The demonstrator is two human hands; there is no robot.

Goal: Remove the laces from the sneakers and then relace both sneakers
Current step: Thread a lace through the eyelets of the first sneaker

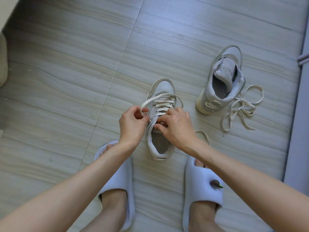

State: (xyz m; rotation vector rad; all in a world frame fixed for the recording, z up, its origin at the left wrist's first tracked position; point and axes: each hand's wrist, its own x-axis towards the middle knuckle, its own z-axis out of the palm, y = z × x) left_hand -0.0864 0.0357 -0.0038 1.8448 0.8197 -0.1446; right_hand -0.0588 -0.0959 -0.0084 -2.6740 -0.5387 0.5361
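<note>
While the near sneaker [161,124] stands on the floor [66,81] between my slippers [117,173], toe pointing away, I relace it: several rows of lace [163,104] already cross the lower eyelets. My left hand [132,123] pinches one lace end by its tip, the loop arching over the toe; my right hand [173,124] curls its fingers on the tongue and eyelet edge, apparently gripping them to keep the opening steady. To do this step well, I judge the tip should enter the next free eyelet cleanly, the lace kept flat and untwisted, then drawn through until both ends match. The second sneaker [222,82] sits well apart to the right, unlaced, its loose lace [242,106] tangled on the floor just beside the heel.
</note>
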